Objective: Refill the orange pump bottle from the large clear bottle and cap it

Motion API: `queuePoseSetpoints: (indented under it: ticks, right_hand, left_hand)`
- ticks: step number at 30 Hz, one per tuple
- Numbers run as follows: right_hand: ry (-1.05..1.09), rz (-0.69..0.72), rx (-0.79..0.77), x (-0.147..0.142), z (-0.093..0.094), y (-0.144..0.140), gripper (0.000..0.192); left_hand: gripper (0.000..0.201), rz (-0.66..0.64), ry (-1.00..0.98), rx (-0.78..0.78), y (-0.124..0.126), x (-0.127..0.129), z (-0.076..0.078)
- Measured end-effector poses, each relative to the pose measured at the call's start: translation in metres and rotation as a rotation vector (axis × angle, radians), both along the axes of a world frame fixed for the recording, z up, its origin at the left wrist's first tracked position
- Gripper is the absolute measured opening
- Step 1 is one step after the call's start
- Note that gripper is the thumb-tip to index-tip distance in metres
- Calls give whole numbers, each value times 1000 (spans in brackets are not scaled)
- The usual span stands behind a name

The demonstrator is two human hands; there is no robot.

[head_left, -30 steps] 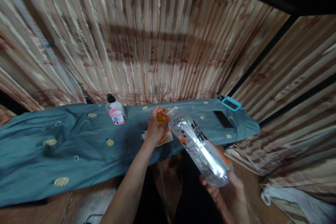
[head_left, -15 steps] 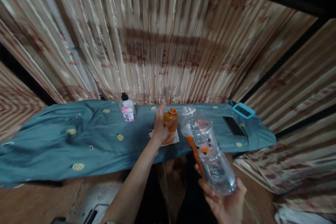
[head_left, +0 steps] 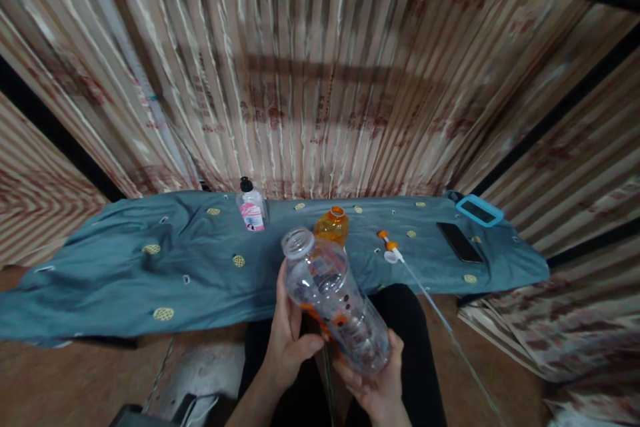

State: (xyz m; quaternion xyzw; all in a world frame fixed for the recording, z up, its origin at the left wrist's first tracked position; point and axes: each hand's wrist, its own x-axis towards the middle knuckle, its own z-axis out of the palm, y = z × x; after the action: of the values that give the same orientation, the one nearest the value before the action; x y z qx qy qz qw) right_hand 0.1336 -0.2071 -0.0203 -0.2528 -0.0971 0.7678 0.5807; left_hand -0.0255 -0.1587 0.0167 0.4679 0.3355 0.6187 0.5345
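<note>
Clear plastic bottle (head_left: 333,310), uncapped and tilted with its mouth up toward the teal cloth (head_left: 125,273), sits in front of the cloth's near edge, held in both hands. Left hand (head_left: 290,340) has its fingers curled round the bottle's side, right hand (head_left: 377,383) cups the base from below. Orange bottle (head_left: 331,227) stands mid-cloth, just behind. Small pink-label bottle (head_left: 251,205) is by the far edge, black phone (head_left: 460,242) toward the right end, orange pump nozzle (head_left: 390,247) between them.
</note>
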Motion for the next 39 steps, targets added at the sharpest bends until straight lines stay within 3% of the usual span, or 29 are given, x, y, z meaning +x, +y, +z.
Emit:
queuePoseSetpoints:
  ticks: [4, 6, 9, 12, 15, 20, 24, 28, 34, 36, 39]
  right_hand:
    - [49, 84, -49, -23, -15, 10, 60]
    - [73, 130, -48, -32, -24, 16, 64]
    - [89, 200, -66, -45, -36, 29, 51]
    - [42, 312, -65, -60, -42, 46, 43]
    - [-45, 437, -42, -76, -45, 63, 44]
    - [-245, 391, 25, -75, -45, 62, 48]
    - [-517, 225, 99, -31, -29, 40, 34]
    - [-818, 62, 141, 47, -5, 35, 31]
    - [-1429, -133, -15, 167, 2, 79, 30]
    - [-1653, -115, -87, 190, -1, 98, 32]
    - [-1950, -10, -136, 202, -5, 122, 32]
  left_hand:
    - [56, -57, 177, -266, -6, -7, -3]
    - [44, 4, 201, -279, -3, -12, 4]
    - [35, 133, 252, -250, 6, -21, 19]
    - [32, 206, 309, -238, 16, -32, 26]
    - [40, 288, 394, -227, 27, -44, 21]
    - [62, 622, 547, -184, 55, -65, 11]
    - [87, 733, 618, -97, 87, -79, 11]
    - [97, 696, 652, -114, 117, -84, 7]
    - [97, 702, 681, -169, 130, -85, -4]
    - [102, 696, 690, -172, 129, -86, -7]
    - [112, 666, 694, -146, 126, -88, -12]
